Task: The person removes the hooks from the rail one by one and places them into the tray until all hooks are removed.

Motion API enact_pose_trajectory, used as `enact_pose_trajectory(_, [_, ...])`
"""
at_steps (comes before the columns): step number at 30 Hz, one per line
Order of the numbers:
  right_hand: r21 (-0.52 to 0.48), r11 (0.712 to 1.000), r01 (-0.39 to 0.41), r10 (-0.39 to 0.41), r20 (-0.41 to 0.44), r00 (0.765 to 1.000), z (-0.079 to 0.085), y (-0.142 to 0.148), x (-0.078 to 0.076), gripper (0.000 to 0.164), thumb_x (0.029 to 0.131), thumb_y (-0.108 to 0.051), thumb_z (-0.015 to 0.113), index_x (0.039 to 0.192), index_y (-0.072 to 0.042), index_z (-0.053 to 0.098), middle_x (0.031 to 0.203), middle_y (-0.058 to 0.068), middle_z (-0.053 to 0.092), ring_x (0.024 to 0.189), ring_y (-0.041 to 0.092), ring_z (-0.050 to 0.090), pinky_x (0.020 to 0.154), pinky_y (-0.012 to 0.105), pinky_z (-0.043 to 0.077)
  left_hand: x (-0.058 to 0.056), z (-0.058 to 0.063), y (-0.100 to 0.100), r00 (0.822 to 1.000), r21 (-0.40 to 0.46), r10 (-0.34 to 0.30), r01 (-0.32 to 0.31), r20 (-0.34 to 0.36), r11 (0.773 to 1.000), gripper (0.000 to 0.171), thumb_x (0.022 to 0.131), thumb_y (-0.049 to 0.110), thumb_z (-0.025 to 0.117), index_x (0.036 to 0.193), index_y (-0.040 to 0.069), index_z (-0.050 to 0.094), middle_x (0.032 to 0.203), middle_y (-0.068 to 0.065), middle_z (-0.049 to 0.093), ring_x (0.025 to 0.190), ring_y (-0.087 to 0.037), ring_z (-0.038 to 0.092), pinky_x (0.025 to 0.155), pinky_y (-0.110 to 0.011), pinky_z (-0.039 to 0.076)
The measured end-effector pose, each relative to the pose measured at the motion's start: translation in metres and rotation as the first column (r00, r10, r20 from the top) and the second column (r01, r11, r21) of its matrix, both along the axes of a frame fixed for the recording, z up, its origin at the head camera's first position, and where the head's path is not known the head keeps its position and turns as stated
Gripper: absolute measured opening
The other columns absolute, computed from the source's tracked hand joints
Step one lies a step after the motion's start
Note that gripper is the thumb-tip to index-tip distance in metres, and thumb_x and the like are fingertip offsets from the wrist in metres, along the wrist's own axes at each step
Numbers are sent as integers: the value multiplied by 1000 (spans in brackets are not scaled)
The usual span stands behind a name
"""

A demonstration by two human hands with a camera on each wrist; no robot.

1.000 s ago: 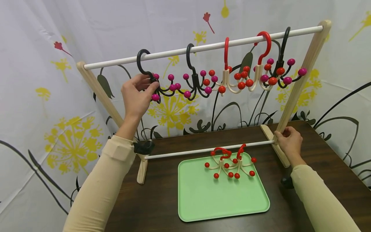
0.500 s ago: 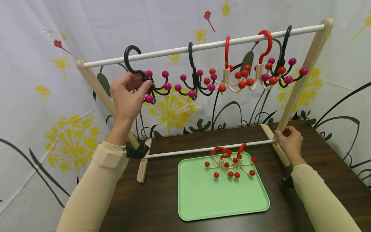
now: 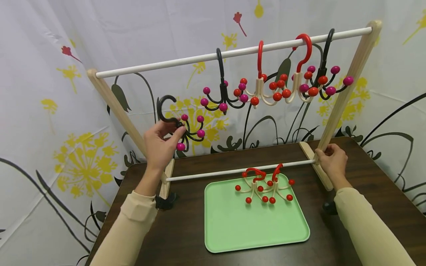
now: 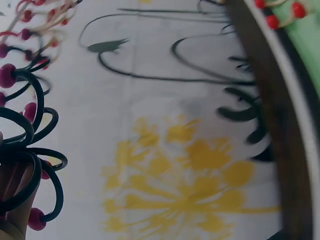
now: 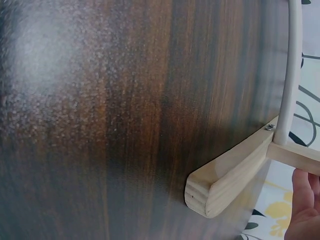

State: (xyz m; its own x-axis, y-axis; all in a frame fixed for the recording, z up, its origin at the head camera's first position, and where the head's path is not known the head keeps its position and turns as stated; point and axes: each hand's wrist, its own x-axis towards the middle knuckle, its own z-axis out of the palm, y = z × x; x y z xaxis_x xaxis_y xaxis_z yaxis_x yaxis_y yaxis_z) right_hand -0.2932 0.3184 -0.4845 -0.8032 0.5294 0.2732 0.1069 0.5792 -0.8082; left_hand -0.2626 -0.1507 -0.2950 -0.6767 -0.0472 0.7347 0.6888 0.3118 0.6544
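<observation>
A black hanger (image 3: 179,124) with magenta balls is held below the white upper bar (image 3: 133,69), apart from it, toward the left end. Its neck is pinched between the thumb and curled fingers of the left hand (image 3: 159,149); its hook is left uncovered above the grip. The right post (image 3: 334,111) is grasped near its foot, between thumb and fingers, by the right hand (image 3: 334,164). From the upper bar are hung a second black hanger (image 3: 223,89), a pair of red-hooked hangers (image 3: 260,64) and a third black hanger (image 3: 322,71). Two cream hangers (image 3: 254,187) with red hooks are laid on a green tray (image 3: 246,229), set on the dark table (image 3: 179,229).
</observation>
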Motion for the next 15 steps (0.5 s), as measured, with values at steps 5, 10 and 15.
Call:
enact_pose_trajectory(5, [2, 1000, -5, 5, 5, 1000, -4, -4, -1, 32, 91, -19, 68, 108, 7, 63, 100, 24, 67, 85, 25, 57, 69, 26, 40, 25, -36, 17, 995, -27, -45, 47, 94, 998, 16, 81, -9, 73, 96, -13, 68, 84, -25, 69, 72, -16, 65, 58, -15, 52])
enact_pose_trajectory(10, [-1, 1000, -19, 19, -12, 1000, 0, -5, -3, 32, 91, -19, 68, 108, 7, 64, 99, 25, 67, 80, 20, 57, 66, 24, 40, 43, -87, 43, 974, 3, -110, 111, 197, 994, 18, 80, -10, 74, 97, -12, 68, 84, -23, 70, 70, -30, 66, 58, -25, 55])
enact_pose_trajectory(15, [-22, 1000, -1, 1, 26, 1000, 3, -3, -2, 34, 92, -21, 67, 112, 6, 63, 102, 24, 67, 75, 7, 51, 65, 19, 39, 56, -134, 71, 937, -19, -234, 247, 257, 969, 19, 82, -5, 75, 100, -6, 70, 93, -18, 72, 80, -30, 71, 65, -35, 60])
